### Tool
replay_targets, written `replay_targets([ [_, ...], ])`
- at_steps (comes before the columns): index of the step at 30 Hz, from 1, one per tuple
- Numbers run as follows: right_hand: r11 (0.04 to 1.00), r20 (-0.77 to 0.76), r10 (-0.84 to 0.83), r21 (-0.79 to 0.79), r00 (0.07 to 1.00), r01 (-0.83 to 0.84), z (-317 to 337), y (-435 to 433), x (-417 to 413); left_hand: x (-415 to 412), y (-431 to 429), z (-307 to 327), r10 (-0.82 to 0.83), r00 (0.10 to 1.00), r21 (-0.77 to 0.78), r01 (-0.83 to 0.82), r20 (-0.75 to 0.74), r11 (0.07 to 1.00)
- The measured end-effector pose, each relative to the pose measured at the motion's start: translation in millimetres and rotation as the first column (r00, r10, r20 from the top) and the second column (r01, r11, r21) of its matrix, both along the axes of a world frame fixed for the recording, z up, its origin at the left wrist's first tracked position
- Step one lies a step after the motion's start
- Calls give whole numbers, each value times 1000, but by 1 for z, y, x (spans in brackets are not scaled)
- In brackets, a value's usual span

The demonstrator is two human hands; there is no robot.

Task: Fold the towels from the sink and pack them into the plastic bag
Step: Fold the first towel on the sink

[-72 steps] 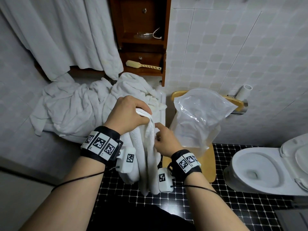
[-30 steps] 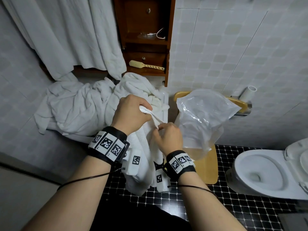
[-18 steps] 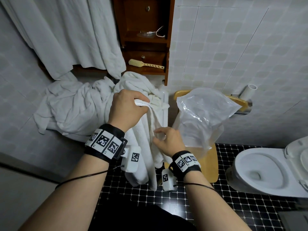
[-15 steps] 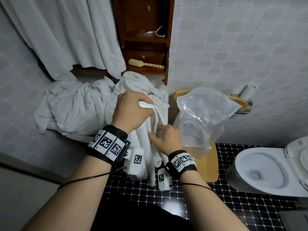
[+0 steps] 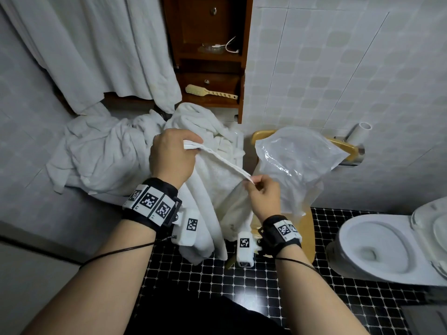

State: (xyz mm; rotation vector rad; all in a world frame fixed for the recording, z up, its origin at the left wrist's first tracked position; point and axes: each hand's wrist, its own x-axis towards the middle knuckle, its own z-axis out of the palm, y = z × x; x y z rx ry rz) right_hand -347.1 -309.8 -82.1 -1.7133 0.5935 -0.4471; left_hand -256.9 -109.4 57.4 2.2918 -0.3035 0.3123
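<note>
A white towel (image 5: 212, 189) hangs in front of me, its top edge stretched between both hands. My left hand (image 5: 173, 155) grips one end of that edge, up by the sink. My right hand (image 5: 263, 195) pinches the other end, lower and to the right. The towel's body drapes down toward the black tiled floor. A heap of more white towels (image 5: 104, 151) lies in and over the sink behind. The clear plastic bag (image 5: 297, 160) stands open-topped on a yellow wooden chair (image 5: 307, 238), just right of my right hand.
A white toilet (image 5: 387, 245) stands at the right. A wooden wall cabinet (image 5: 210, 52) holds a brush (image 5: 210, 91) above the sink. A white curtain (image 5: 89, 49) hangs at the upper left. A toilet-roll holder (image 5: 358, 134) juts from the tiled wall behind the chair.
My right hand slid along the towel's top edge to the right and now pinches its corner. The edge is pulled taut between the hands. My left hand kept its grip.
</note>
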Motion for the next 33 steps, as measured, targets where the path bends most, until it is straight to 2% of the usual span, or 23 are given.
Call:
replay_targets([
  [2,994,1,109,28,994,-109,5,-7,-4,2,2,0,51,999,-5,-51,-6,999],
  [4,945,-78,326,4,942,-327,7,-12,-8,2,2,0,65,998,-7,-65,6,998],
  [6,890,-178,432,-72,884,-450,7,-17,-9,-1,-1,-1,55,998,2,-56,19,998],
  [8,842,-256,435,-224,863,-490,8,-19,-6,-5,-4,-1,47,999,6,-47,27,999],
  [10,743,-371,397,-408,839,-531,7,-21,-2,-7,-5,0,36,999,1,-36,35,999],
  [12,707,-461,359,-433,811,-559,5,-21,0,-7,-5,0,29,999,0,-29,44,1000],
  [14,749,-474,356,-371,805,-549,0,-21,-3,-6,-4,0,35,998,4,-35,52,999],
  [17,903,-369,321,-158,872,-399,-1,-19,-10,-4,-2,-1,63,996,-13,-62,59,998],
  [20,970,-288,229,-12,930,-243,-3,-15,-12,-3,1,-1,71,995,-17,-70,72,997],
  [23,985,-311,166,0,936,-175,1,-11,-9,-4,2,-2,56,994,-6,-56,97,998],
  [25,989,-271,131,-26,954,-143,5,-10,-6,-4,3,-5,45,993,13,-46,110,999],
  [29,998,-49,-18,-63,999,15,23,-5,1,1,10,-13,88,995,64,-91,43,994],
  [33,999,164,-38,-13,986,40,62,7,5,6,20,-29,162,982,189,-141,-101,972],
])
